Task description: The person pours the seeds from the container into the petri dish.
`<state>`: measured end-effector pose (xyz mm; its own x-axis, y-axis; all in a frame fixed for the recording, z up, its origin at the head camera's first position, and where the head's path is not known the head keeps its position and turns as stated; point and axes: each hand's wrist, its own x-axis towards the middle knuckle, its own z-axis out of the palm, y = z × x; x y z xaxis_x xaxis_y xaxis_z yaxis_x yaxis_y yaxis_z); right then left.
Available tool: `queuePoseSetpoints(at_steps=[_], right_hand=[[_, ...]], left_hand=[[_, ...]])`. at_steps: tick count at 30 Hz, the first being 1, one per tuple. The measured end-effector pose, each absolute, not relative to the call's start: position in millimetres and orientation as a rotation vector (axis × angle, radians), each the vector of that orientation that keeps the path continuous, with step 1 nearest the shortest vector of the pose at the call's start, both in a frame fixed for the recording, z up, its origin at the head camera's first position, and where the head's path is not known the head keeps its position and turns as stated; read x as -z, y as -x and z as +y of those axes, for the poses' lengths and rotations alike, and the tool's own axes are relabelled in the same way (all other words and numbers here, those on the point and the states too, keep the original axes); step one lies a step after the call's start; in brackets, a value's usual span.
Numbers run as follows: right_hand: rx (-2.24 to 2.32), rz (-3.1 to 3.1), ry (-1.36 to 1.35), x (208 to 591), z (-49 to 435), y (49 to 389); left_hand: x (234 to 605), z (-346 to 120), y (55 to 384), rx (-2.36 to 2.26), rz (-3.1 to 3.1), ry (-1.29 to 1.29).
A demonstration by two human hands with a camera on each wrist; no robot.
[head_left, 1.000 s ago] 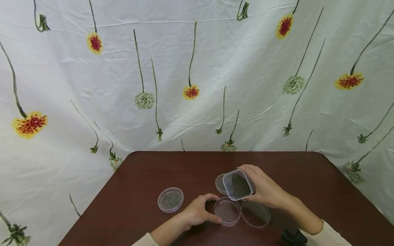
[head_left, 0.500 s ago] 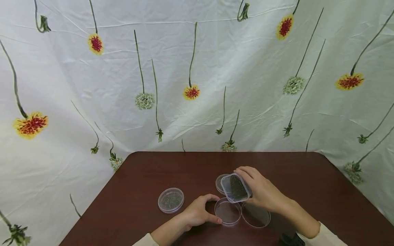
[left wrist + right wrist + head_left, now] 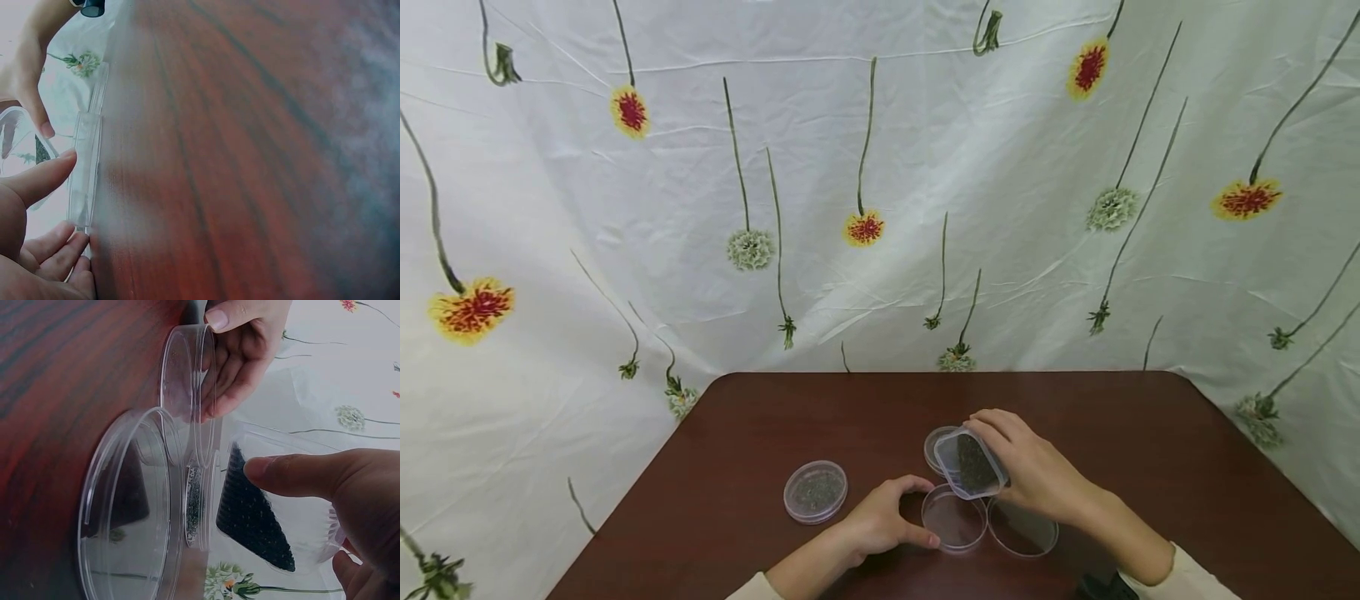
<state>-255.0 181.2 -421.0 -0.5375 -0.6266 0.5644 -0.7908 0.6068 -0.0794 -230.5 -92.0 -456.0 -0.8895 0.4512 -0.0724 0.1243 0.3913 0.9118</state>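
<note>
My left hand point(image 3: 880, 518) holds a clear round petri dish point(image 3: 953, 518) by its rim, thumb at the near side and fingers at the far side. In the right wrist view, no granules show in this dish point(image 3: 180, 378). My right hand point(image 3: 1041, 471) grips a clear square plastic tub point(image 3: 949, 458), tilted close over the dish's far edge. Dark fine granules point(image 3: 250, 509) lie heaped against one side of the tub, with the right thumb point(image 3: 294, 474) along its wall.
A clear round dish part point(image 3: 1024, 533) lies flat just right of the held dish. Behind the tub, partly hidden, is another dish point(image 3: 934, 450) with dark granules. A covered dish with granules point(image 3: 816, 492) stands at left on the brown table point(image 3: 752, 425).
My right hand has moved slightly left and lower, and the tub has tipped further, its granules gathering to one side. The left hand stays on the dish.
</note>
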Motion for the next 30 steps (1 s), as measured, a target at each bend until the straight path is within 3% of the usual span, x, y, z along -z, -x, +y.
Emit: queuePoseSetpoints(at_steps=[30], right_hand=[[-0.351, -2.212, -1.215, 426.2, 175.1, 257.5]], left_hand=[[456.3, -91.8, 230.3, -1.495, 2.350, -0.489]])
